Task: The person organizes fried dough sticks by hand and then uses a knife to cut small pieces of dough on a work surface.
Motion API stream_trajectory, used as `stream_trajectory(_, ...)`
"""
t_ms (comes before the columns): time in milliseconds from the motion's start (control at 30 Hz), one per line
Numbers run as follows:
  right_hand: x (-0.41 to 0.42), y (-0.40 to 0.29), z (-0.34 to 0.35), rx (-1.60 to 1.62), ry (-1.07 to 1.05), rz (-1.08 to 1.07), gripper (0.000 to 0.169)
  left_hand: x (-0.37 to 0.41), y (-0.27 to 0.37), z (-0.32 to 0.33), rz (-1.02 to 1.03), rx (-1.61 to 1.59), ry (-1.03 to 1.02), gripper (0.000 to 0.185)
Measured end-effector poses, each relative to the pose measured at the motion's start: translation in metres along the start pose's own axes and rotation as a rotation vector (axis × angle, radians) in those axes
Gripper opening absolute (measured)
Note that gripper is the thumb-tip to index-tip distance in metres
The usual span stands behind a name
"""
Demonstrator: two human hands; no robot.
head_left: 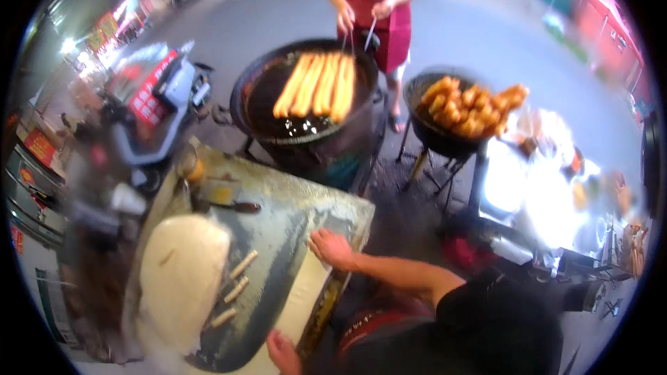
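A long, pale strip of dough (pixel 299 297) lies along the near edge of the metal-topped work table (pixel 279 229). My right hand (pixel 332 250) is at its far end, fingers curled over the dough. Lower in the picture, my left hand (pixel 283 352) rests against the strip's edge; its fingers are partly hidden. Across the table sits a large, smooth slab of dough (pixel 182 281). Between slab and strip lie several short pale sticks, one of them the upper stick (pixel 244 264). A broad-bladed cutter (pixel 221 191) with a dark handle lies near the far corner.
Beyond the table stands a wide pan of dark oil (pixel 260 91) with several golden dough sticks (pixel 318 86). A co-worker in a red apron (pixel 372 5) holds tongs at it. Browned fried pieces (pixel 469 107) fill a raised black pan. A scooter (pixel 156 99) is at left.
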State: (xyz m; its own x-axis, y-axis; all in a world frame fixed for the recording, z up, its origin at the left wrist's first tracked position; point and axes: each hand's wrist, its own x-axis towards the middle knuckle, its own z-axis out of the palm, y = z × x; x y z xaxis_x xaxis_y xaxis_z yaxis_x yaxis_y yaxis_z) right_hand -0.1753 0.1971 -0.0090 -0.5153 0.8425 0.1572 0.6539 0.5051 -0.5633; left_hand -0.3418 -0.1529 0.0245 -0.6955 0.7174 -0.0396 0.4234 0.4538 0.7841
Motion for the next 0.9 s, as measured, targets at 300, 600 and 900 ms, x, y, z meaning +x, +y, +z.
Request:
stream_trajectory(300, 0.002, 0.0, -0.001, -0.011, -0.047, -0.004, 0.028, 0.011, -0.029, -0.005, -0.042, 0.106, 0.111, 0.039)
stream_trajectory(600, 0.0, -0.009, -0.004, 0.064, 0.066, -0.013, 0.029, 0.026, -0.075, -0.033, 0.144, 0.462, 0.079, 0.048)
stream_trajectory(900, 0.001, -0.002, 0.006, 0.047, 0.049, -0.052, 0.027, 0.038, -0.107, -0.024, 0.265, 0.783, 0.003, 0.036)
